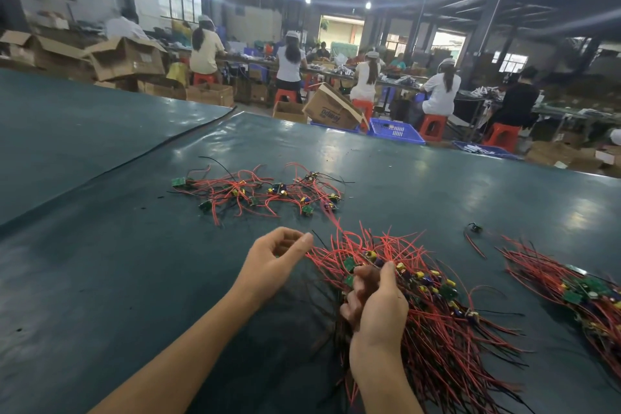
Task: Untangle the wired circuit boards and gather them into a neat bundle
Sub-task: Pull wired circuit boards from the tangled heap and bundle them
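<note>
One wired-board bundle mid-gathering: your right hand grasps it; left hand curled beside it, hold unclear. Next: pick tangle beyond bundle apart gently.

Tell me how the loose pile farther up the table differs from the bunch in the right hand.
The loose pile lies flat on the table, untouched; the bunch is held in the right hand. The pile's wires loop and cross every way; the bunch's run mostly side by side. The pile has few boards, spread apart; the bunch has many, packed close. Both are green boards with red and black wires.
</note>
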`<state>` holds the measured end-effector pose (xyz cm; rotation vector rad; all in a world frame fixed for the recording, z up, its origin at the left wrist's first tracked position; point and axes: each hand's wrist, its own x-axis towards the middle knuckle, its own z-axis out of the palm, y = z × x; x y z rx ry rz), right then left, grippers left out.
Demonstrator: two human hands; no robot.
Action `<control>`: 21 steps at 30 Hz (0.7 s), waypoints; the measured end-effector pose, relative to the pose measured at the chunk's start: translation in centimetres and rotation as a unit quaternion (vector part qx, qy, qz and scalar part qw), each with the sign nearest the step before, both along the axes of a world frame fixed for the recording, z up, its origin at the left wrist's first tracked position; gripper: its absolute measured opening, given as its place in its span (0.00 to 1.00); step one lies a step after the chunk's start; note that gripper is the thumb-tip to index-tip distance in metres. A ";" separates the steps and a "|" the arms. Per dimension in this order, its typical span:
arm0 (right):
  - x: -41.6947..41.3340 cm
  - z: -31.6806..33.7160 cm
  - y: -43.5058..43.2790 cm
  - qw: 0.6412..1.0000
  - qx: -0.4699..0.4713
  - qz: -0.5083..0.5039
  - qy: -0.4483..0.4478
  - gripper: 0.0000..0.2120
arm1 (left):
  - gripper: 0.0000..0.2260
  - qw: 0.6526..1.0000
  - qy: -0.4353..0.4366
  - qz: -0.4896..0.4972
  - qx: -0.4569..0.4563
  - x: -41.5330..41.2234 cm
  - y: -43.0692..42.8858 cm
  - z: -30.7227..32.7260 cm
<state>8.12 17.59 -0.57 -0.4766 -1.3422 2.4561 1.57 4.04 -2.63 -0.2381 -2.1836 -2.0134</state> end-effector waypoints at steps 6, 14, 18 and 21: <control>-0.1 0.0 0.0 1.000 0.011 0.009 0.023 0.19 | 0.12 0.979 -0.175 0.073 0.070 -5.0 -1.4 -0.5; 0.4 0.1 -0.7 0.992 0.113 0.020 0.043 0.13 | 0.12 0.974 -0.175 0.035 0.138 -8.3 -0.7 0.0; 0.5 0.2 -0.7 0.991 0.124 0.023 0.053 0.13 | 0.10 0.980 -0.127 0.081 0.134 -7.8 -0.7 -0.6; 0.4 0.1 -0.7 0.990 0.129 0.036 0.053 0.12 | 0.08 0.994 -0.058 0.059 0.070 -5.3 -0.5 -1.0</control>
